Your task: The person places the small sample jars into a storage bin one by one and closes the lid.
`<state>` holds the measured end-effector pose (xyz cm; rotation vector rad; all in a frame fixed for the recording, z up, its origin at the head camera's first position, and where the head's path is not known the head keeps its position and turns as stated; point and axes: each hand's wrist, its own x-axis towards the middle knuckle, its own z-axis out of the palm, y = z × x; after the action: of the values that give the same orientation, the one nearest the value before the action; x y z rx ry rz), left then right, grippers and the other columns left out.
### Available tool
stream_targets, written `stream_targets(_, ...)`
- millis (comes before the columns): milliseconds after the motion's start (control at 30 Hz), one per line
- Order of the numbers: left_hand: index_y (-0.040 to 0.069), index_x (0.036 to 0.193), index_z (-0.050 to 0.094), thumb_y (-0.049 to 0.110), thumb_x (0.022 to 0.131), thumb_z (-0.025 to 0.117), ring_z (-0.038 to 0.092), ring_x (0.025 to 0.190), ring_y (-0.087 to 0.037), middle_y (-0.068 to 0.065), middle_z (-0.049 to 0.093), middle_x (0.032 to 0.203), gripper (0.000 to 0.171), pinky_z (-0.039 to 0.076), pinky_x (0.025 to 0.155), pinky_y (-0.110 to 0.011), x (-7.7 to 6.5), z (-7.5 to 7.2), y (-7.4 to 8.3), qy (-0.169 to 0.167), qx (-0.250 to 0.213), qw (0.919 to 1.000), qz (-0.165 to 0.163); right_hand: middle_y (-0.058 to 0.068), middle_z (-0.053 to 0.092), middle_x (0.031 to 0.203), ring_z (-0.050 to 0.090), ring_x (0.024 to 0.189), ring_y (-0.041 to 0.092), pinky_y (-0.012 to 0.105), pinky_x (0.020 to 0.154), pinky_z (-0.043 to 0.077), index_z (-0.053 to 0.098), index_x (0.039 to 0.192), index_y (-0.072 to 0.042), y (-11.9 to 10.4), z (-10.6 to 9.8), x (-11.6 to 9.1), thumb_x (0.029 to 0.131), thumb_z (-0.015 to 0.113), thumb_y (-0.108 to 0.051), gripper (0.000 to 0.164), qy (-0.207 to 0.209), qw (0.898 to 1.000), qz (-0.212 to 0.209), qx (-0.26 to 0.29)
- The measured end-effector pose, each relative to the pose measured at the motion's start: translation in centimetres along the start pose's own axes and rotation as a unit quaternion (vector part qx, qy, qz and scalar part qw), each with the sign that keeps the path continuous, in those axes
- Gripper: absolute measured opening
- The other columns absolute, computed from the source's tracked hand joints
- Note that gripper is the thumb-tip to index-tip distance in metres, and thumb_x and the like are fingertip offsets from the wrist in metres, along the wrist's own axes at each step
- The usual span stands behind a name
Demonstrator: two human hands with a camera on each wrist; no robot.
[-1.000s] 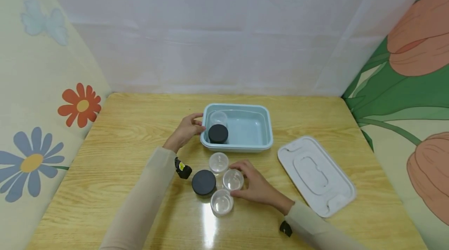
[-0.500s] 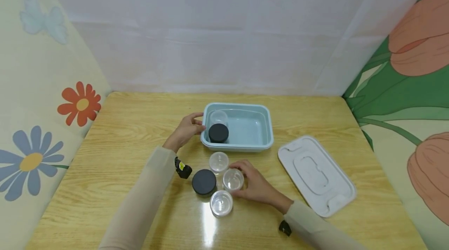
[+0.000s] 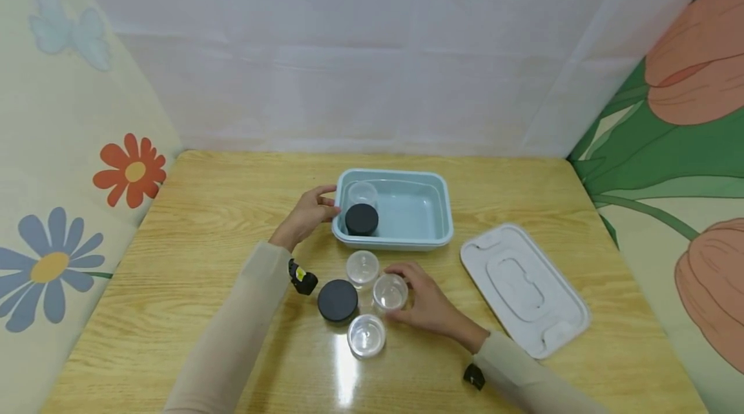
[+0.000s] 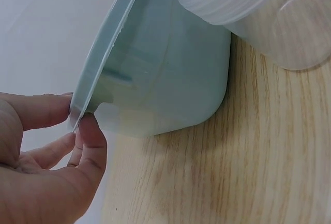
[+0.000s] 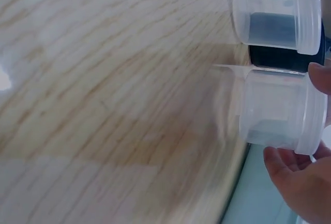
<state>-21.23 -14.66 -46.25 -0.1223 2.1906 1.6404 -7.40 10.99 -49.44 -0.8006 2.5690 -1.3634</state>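
Observation:
My left hand (image 3: 305,215) pinches the left rim of a light blue plastic tub (image 3: 407,241); in the left wrist view, thumb and fingers lie on either side of the rim (image 4: 85,92). In front of the tub, my right hand (image 3: 427,301) grips a clear plastic jar (image 3: 390,292) between thumb and fingers. The right wrist view shows this jar (image 5: 276,110) upright, close to the tabletop; whether it touches is hard to tell. Beside it stand two more clear jars, one behind (image 3: 363,268) and one in front (image 3: 367,335), and a black-lidded jar (image 3: 338,301).
Inside the tub, at its left end, sit a clear jar (image 3: 363,193) and a black-lidded jar (image 3: 361,219). A white lid (image 3: 526,291) lies at an angle on the wooden table (image 3: 221,207), right of the tub. A white cloth backdrop (image 3: 372,78) rises behind the table.
My right hand and the clear jar in it have shifted slightly right and away from me, apart from the other jars. The left hand keeps its place on the rim.

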Motion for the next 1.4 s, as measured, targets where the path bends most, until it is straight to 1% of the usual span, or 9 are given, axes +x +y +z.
stream_targets(167, 0.008, 0.148, 0.030, -0.003, 0.092, 0.055, 0.054, 0.094, -0.019, -0.011, 0.047, 0.108, 0.063, 0.052, 0.089, -0.033, 0.0, -0.1, -0.1, -0.001, -0.001, 0.9999, -0.011, 0.011, 0.055, 0.119, 0.056, 0.107, 0.023, 0.032, 0.090, 0.052, 0.053, 0.125, -0.003, -0.1, -0.3, -0.1, 0.066, 0.084, -0.009, 0.067, 0.006, 1.000, 0.003, -0.002)
stream_targets(300, 0.009, 0.149, 0.030, -0.002, 0.092, 0.055, 0.054, 0.092, -0.018, -0.010, 0.047, 0.104, 0.062, 0.052, 0.089, -0.034, 0.0, -0.2, 0.0, -0.001, 0.000, 0.9999, -0.014, 0.012, 0.055, 0.120, 0.056, 0.108, 0.024, 0.033, 0.090, 0.052, 0.053, 0.125, -0.001, -0.6, -1.0, 0.1, 0.066, 0.084, -0.007, 0.068, 0.009, 1.000, 0.010, -0.003)
stream_targets(433, 0.008, 0.148, 0.030, -0.002, 0.093, 0.054, 0.054, 0.091, -0.018, -0.009, 0.046, 0.103, 0.062, 0.052, 0.089, -0.035, 0.1, -0.1, 0.2, -0.001, -0.005, 0.9999, -0.013, 0.012, 0.055, 0.117, 0.056, 0.105, 0.024, 0.032, 0.088, 0.053, 0.054, 0.124, 0.001, -0.9, -1.6, 0.4, 0.065, 0.084, -0.005, 0.066, 0.018, 1.000, 0.006, -0.001)
stream_targets(567, 0.009, 0.149, 0.030, -0.002, 0.093, 0.054, 0.054, 0.095, -0.020, -0.011, 0.047, 0.109, 0.062, 0.052, 0.090, -0.037, 0.1, -0.1, 0.5, -0.002, -0.012, 0.9997, -0.021, 0.013, 0.056, 0.117, 0.056, 0.106, 0.025, 0.034, 0.088, 0.054, 0.055, 0.124, 0.001, -1.3, -2.2, 0.6, 0.065, 0.084, -0.006, 0.066, 0.018, 1.000, 0.006, 0.009)
stream_targets(700, 0.010, 0.149, 0.030, -0.002, 0.093, 0.054, 0.053, 0.098, -0.021, -0.014, 0.046, 0.115, 0.062, 0.051, 0.091, -0.037, 0.1, -0.1, 0.6, -0.004, -0.016, 0.9994, -0.030, 0.013, 0.055, 0.121, 0.055, 0.110, 0.026, 0.036, 0.090, 0.053, 0.054, 0.125, -0.001, -1.8, -3.0, 0.7, 0.067, 0.084, -0.006, 0.066, 0.005, 1.000, 0.017, 0.018)
stream_targets(833, 0.010, 0.149, 0.029, -0.002, 0.093, 0.054, 0.054, 0.096, -0.020, -0.013, 0.046, 0.115, 0.062, 0.052, 0.088, -0.035, 0.1, -0.2, 0.5, -0.009, -0.021, 0.9993, -0.029, 0.015, 0.054, 0.123, 0.054, 0.112, 0.028, 0.037, 0.090, 0.053, 0.053, 0.126, -0.001, -2.1, -3.8, 0.9, 0.068, 0.083, -0.005, 0.065, 0.008, 1.000, 0.016, 0.026)
stream_targets(1000, 0.009, 0.149, 0.028, -0.001, 0.093, 0.054, 0.053, 0.096, -0.019, -0.013, 0.046, 0.114, 0.062, 0.052, 0.086, -0.032, -0.1, -0.2, 0.4, -0.012, -0.024, 0.9994, -0.024, 0.015, 0.053, 0.121, 0.055, 0.107, 0.027, 0.035, 0.089, 0.054, 0.054, 0.127, 0.000, -2.1, -4.6, 1.1, 0.069, 0.083, -0.004, 0.065, 0.012, 0.999, 0.013, 0.030)
stream_targets(1200, 0.010, 0.149, 0.029, -0.002, 0.093, 0.055, 0.053, 0.097, -0.020, -0.015, 0.045, 0.118, 0.063, 0.050, 0.090, -0.037, -0.1, -0.2, 0.4, -0.014, -0.029, 0.9991, -0.025, 0.015, 0.053, 0.122, 0.055, 0.108, 0.028, 0.038, 0.089, 0.054, 0.054, 0.128, -0.005, -2.1, -5.4, 1.5, 0.070, 0.083, -0.004, 0.064, 0.010, 0.999, 0.022, 0.031)
stream_targets(1400, 0.009, 0.148, 0.029, -0.002, 0.093, 0.055, 0.053, 0.092, -0.017, -0.012, 0.045, 0.114, 0.062, 0.051, 0.086, -0.035, 0.0, -0.2, 0.2, -0.016, -0.035, 0.9990, -0.022, 0.016, 0.052, 0.125, 0.054, 0.110, 0.030, 0.041, 0.090, 0.053, 0.052, 0.130, -0.003, -2.4, -6.3, 2.1, 0.071, 0.082, -0.003, 0.066, 0.013, 0.999, 0.034, 0.036)
